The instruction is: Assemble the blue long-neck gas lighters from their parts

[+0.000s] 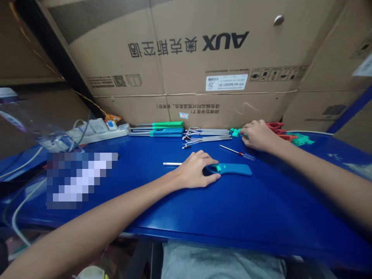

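Note:
My left hand [197, 171] lies on the blue table, its thumb and fingers curled around the wide end of a blue plastic handle [236, 169]. A small green part sits inside that end, and a thin metal rod [172, 164] sticks out to the left from under the hand. At the back, my right hand [257, 135] has its fingertips bent down on small green plastic pieces [235, 132]; a bit of green shows at the fingertips. A screwdriver with a clear handle [247, 156] lies between the two hands.
Metal rods with white wires [207, 135] lie along the back beside blue and green handled tools [168, 130]. Red plastic parts [287, 136] and a green pile [302, 139] are at right. A power strip [100, 133] and plastic bottle [35, 120] stand left. Cardboard [174, 77] rises behind.

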A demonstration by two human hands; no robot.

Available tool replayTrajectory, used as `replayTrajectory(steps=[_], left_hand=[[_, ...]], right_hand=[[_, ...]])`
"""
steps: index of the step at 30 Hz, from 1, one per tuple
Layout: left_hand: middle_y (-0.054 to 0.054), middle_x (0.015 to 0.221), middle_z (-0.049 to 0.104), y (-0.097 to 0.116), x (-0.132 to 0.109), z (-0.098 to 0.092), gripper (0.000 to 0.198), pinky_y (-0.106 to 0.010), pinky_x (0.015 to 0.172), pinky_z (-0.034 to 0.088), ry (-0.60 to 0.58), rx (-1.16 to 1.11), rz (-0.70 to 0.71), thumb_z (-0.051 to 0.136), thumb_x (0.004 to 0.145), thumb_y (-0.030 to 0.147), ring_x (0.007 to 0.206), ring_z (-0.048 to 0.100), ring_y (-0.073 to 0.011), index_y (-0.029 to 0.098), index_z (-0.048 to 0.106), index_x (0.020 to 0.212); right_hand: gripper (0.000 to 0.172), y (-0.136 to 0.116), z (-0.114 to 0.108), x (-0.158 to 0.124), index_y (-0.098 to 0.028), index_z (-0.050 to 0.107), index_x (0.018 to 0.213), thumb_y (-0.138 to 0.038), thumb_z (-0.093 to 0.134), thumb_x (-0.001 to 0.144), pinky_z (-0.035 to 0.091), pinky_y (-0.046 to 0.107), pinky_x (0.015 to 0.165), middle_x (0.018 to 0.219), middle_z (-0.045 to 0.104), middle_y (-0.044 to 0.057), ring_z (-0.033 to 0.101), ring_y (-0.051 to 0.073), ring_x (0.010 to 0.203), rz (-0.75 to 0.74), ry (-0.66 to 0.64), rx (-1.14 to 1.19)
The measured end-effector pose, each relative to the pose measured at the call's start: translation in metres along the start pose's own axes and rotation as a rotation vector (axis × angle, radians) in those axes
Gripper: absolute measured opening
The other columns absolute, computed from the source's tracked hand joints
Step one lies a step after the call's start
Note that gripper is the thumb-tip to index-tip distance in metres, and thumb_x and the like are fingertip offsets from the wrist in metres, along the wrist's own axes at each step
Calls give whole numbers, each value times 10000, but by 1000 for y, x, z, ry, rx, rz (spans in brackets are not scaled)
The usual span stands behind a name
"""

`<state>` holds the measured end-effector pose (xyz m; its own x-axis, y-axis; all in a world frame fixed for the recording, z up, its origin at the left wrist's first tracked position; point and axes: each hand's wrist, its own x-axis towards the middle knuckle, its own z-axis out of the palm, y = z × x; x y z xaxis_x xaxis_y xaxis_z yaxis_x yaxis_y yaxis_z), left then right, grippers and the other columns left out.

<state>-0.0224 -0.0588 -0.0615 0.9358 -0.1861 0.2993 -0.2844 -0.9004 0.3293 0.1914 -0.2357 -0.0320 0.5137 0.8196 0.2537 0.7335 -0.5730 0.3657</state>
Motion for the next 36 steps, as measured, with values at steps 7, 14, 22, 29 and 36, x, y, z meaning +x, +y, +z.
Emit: replayTrajectory(steps=[7, 14, 22, 29, 36], left_hand=[[-86, 1055, 668, 0, 13, 2, 431, -378, 923, 469, -16, 3, 2, 636, 796, 438, 1010, 574, -238, 153, 666, 1118], [-89, 1034, 663, 5, 20, 11, 427, -375, 905, 463, -3, 91, 99, 574, 853, 454, 992, 572, -231, 148, 647, 1142], [-104, 1102, 656, 5, 13, 3, 457, -397, 928, 449, -33, 177, 154, 461, 926, 489, 1029, 567, -238, 150, 615, 1191], [-92, 1078, 676, 1, 11, -5, 394, -401, 916, 463, 22, 211, 127, 449, 938, 439, 1030, 587, -236, 147, 634, 1128], [-109, 1041, 677, 0, 12, -9, 332, -430, 858, 489, 191, 264, 155, 494, 910, 374, 969, 608, -254, 141, 593, 1125]], right_hand=[[300, -23, -27, -19, -167, 695, 988, -204, 472, 791, 468, 283, 676, 817, 716, 67, 650, 196, 704, 28, 261, 563], [324, -48, -32, -24, -144, 693, 1011, -142, 452, 795, 499, 304, 712, 921, 709, 83, 642, 184, 751, -57, 362, 766], [285, -53, -7, -41, -114, 623, 1085, -176, 397, 923, 493, 366, 902, 1086, 676, 129, 631, 215, 1006, -242, 338, 733], [288, -62, -11, -43, -104, 607, 1112, -154, 397, 920, 490, 395, 906, 1072, 671, 147, 627, 241, 1005, -308, 273, 681], [342, -69, -25, -52, -143, 511, 1259, -212, 435, 932, 502, 322, 836, 1072, 676, 105, 652, 197, 954, -267, 260, 865]])
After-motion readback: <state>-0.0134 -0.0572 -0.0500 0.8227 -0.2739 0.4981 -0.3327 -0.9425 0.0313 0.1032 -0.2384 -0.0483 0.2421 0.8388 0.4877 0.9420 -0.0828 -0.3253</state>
